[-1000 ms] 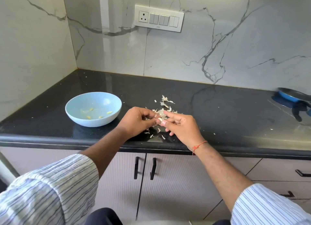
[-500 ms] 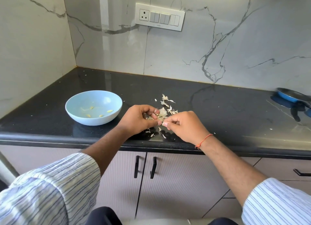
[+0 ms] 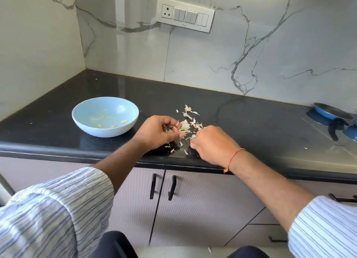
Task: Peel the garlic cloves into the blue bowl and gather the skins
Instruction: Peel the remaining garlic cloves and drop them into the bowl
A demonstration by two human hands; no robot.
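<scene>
Head view: hands (image 3: pixel 174 137) hiding garlic skins (image 3: pixel 190 120).

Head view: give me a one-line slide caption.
Both hands, left hand and right hand, work garlic skins beside the blue bowl.

Both hands, left (image 3: pixel 156 135) and right (image 3: pixel 211 144), curl over the skins (image 3: pixel 188 125) on the counter (image 3: pixel 251 126). The bowl (image 3: pixel 105 119) at left holds cloves (image 3: pixel 112 122).

Blue pan (image 3: pixel 332 113) right; switch plate (image 3: pixel 185 14) on wall.
</scene>
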